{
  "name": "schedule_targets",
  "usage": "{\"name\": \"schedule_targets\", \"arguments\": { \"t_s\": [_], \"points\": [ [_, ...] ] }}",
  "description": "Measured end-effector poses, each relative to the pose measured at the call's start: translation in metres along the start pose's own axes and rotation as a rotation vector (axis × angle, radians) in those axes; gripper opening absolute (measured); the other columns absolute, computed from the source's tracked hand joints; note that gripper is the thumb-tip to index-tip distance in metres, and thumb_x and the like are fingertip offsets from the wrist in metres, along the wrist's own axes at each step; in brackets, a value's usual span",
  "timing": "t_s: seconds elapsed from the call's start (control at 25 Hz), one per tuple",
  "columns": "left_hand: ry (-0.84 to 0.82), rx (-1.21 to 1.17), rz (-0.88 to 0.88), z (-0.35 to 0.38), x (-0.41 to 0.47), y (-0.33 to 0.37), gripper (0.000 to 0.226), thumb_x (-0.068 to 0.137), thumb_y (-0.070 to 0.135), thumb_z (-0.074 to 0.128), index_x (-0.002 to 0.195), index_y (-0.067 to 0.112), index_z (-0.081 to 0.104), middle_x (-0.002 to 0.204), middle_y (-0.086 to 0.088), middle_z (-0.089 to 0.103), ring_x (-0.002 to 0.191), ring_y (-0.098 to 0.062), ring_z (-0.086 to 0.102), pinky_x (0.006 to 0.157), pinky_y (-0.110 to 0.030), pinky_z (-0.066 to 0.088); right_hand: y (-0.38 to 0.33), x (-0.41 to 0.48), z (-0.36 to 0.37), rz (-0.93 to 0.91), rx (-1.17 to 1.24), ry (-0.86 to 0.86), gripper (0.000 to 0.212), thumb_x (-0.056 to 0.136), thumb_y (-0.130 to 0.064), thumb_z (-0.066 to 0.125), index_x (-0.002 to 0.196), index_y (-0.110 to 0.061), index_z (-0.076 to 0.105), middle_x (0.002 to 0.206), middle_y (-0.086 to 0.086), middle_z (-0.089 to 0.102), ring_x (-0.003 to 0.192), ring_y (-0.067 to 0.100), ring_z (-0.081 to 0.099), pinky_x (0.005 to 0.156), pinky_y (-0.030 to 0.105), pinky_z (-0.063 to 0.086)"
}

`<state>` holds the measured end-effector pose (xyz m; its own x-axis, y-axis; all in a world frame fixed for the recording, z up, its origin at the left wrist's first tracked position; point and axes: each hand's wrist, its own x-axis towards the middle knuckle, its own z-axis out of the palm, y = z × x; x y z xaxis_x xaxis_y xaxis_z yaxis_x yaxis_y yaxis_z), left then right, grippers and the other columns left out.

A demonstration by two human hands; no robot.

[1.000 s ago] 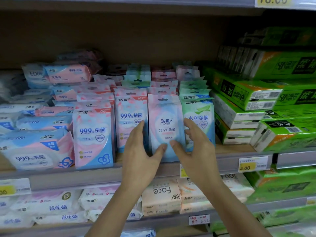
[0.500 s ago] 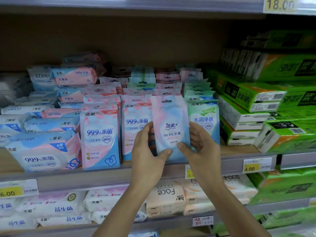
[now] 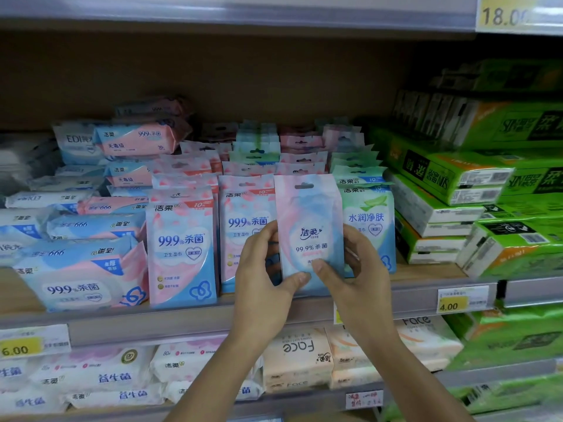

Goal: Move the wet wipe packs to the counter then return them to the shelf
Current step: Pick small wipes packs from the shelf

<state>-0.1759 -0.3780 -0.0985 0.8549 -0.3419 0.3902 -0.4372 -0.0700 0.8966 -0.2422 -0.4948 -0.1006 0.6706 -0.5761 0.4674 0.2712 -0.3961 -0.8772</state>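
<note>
The shelf (image 3: pixel 189 322) carries upright wet wipe packs (image 3: pixel 182 248) in rows at its middle, flat packs (image 3: pixel 79 278) stacked at left, and green boxes (image 3: pixel 438 181), probably tissues, stacked at right.

The wipe pack (image 3: pixel 309 226) I hold swirls pale pink into sky blue; the next pack (image 3: pixel 368 214) rightward is mint green, the cartons (image 3: pixel 441 175) beyond bright green.

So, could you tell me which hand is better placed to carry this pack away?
Probably the right hand: its thumb lies across the front of the pack, whereas the left hand pinches only near the lower corner.
</note>
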Motion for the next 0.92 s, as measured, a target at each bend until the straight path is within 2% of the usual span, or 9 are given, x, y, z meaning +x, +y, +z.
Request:
{"name": "schedule_targets", "arguments": {
  "t_s": [0.12,0.24,0.36,0.44,0.52,0.64,0.76,0.84,0.92],
  "points": [
    [-0.017,-0.018,-0.005,0.0,0.001,0.0,0.079,0.068,0.0,0.08,0.126,0.041,0.045,0.12,0.016,0.058,0.108,0.005,0.055,0.091,-0.018,0.049,0.0,0.003,0.001,-0.007,0.012,0.001,0.046,0.077,-0.004,0.074,0.109,-0.031,0.055,0.107,-0.01,0.066,0.101,0.006,0.064,0.085,0.03,0.054],
    [-0.012,-0.001,-0.008,0.003,0.006,0.0,0.078,0.069,-0.002,0.078,0.132,0.031,0.048,0.118,0.013,0.065,0.11,-0.004,0.06,0.096,-0.03,0.05,-0.001,0.007,0.006,-0.016,0.012,0.033,0.05,0.077,-0.003,0.074,0.103,-0.04,0.053,0.103,-0.02,0.065,0.099,0.001,0.063,0.082,0.019,0.051],
    [0.043,0.091,0.042,0.009,0.021,-0.001,0.078,0.066,0.001,0.079,0.132,0.027,0.047,0.122,0.008,0.063,0.114,-0.013,0.058,0.096,-0.038,0.049,-0.002,0.014,0.011,-0.059,-0.063,0.097,0.06,0.077,-0.002,0.072,0.109,-0.046,0.046,0.108,-0.023,0.06,0.102,-0.003,0.059,0.083,0.012,0.046],
    [0.041,0.198,0.074,0.013,0.025,0.0,0.082,0.067,0.006,0.079,0.137,0.025,0.042,0.131,0.008,0.057,0.12,-0.014,0.053,0.1,-0.037,0.046,0.002,0.018,0.014,-0.144,-0.164,0.109,0.067,0.08,-0.002,0.068,0.126,-0.043,0.04,0.122,-0.013,0.056,0.114,0.005,0.054,0.093,0.017,0.043],
    [0.073,0.302,0.128,0.013,0.019,0.0,0.089,0.071,0.01,0.078,0.144,0.028,0.032,0.138,0.014,0.045,0.126,-0.006,0.041,0.107,-0.024,0.033,0.01,0.014,0.017,-0.268,-0.316,0.113,0.066,0.083,-0.003,0.062,0.137,-0.031,0.035,0.138,0.005,0.045,0.127,0.018,0.042,0.104,0.025,0.037],
    [0.101,0.431,0.21,0.01,0.011,-0.003,0.085,0.073,0.012,0.076,0.146,0.021,0.031,0.144,0.003,0.043,0.13,-0.006,0.027,0.104,-0.004,0.012,0.023,0.007,0.02,-0.376,-0.498,0.167,0.052,0.086,-0.009,0.058,0.135,-0.02,0.045,0.145,0.016,0.035,0.129,0.027,0.033,0.104,0.043,0.037],
    [0.101,0.499,0.289,0.011,0.009,-0.009,0.079,0.074,0.01,0.073,0.143,0.016,0.036,0.141,-0.006,0.047,0.128,-0.013,0.031,0.107,-0.015,0.021,0.03,0.006,0.019,-0.44,-0.55,0.172,0.044,0.088,-0.012,0.054,0.132,-0.015,0.05,0.148,0.016,0.033,0.128,0.033,0.035,0.099,0.055,0.04],
    [0.067,0.484,0.311,0.011,0.007,-0.012,0.072,0.076,0.009,0.069,0.141,0.019,0.04,0.141,-0.005,0.047,0.128,-0.013,0.033,0.109,-0.025,0.029,0.03,0.005,0.018,-0.447,-0.562,0.146,0.043,0.089,-0.015,0.051,0.132,-0.013,0.049,0.148,0.017,0.034,0.128,0.033,0.037,0.1,0.053,0.041],
    [0.033,0.432,0.286,0.009,0.005,-0.012,0.064,0.079,0.009,0.067,0.138,0.021,0.046,0.14,-0.003,0.047,0.129,-0.01,0.034,0.109,-0.02,0.026,0.027,0.002,0.018,-0.423,-0.589,0.135,0.042,0.087,-0.015,0.055,0.129,-0.01,0.053,0.146,0.018,0.036,0.126,0.033,0.039,0.1,0.049,0.041]
  ]
}}
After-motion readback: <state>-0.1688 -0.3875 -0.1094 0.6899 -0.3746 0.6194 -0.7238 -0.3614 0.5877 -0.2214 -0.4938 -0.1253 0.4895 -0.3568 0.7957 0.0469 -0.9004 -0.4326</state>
